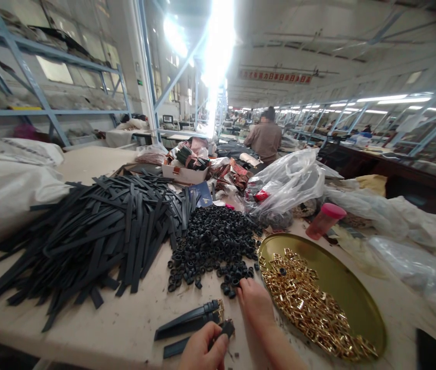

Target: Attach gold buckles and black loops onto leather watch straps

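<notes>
Between the thumb and fingers of my left hand (205, 345) is a black strap, its buckle end (226, 328) sticking out to the right. Just beyond lie finished-looking black straps (189, 319) with gold buckles (220, 308) at their right ends. My right hand (255, 302) reaches to the near edge of a heap of small black strap loops (218, 239), its fingertips closed on one loop (236, 282). To the right of that hand, a round gold tray (360, 288) carries a pile of gold buckles (306, 295), with a single black loop on top.
A big pile of loose black straps (117, 226) covers the left side. Behind are a cardboard box (185, 174), a blue booklet (201, 194) and a clear plastic bag (291, 177). A pink-lidded jar (326, 220) stands past the tray. A person (266, 136) is farther back.
</notes>
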A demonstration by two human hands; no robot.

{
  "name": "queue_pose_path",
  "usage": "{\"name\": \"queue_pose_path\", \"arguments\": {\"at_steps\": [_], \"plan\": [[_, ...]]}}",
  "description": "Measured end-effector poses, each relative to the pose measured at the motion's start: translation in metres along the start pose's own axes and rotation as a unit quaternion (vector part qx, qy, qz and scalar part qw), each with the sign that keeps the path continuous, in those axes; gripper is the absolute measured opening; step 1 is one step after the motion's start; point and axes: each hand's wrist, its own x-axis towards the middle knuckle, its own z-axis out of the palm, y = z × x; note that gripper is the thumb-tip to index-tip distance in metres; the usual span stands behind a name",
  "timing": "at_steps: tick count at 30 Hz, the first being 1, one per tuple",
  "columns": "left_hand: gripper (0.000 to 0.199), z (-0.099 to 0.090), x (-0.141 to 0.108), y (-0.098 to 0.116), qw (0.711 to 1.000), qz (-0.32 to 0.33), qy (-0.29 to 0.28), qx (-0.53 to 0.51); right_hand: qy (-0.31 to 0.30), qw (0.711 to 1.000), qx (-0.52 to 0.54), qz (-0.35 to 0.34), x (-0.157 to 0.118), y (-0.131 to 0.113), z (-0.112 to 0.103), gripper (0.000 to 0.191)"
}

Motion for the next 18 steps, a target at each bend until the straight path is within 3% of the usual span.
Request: {"name": "queue_pose_path", "arguments": {"at_steps": [5,9,11,14,15,16,18], "plan": [[0.025,-0.009,-0.006,0.003,1.000,0.011,0.013,0.017,-0.029,0.991,0.127,0.023,-0.008,0.001,-0.012,0.013],[0.025,-0.012,-0.008,0.016,0.999,0.017,0.041,0.004,-0.074,0.963,0.256,0.046,-0.031,-0.012,-0.025,0.018],[0.025,-0.010,-0.007,0.024,0.998,0.033,0.060,-0.006,-0.110,0.906,0.397,0.094,-0.042,-0.024,-0.030,0.027],[0.025,-0.007,-0.008,0.032,0.996,0.057,0.061,0.014,-0.140,0.729,0.641,0.195,-0.052,-0.042,-0.038,0.032],[0.026,-0.007,-0.009,0.033,0.996,0.060,0.059,0.024,-0.137,0.686,0.682,0.214,-0.054,-0.046,-0.039,0.033],[0.026,-0.007,-0.010,0.034,0.996,0.062,0.055,0.033,-0.129,0.675,0.693,0.218,-0.055,-0.048,-0.041,0.034],[0.027,-0.009,-0.013,0.035,0.996,0.063,0.037,0.045,-0.115,0.693,0.682,0.204,-0.056,-0.050,-0.042,0.034]]}}
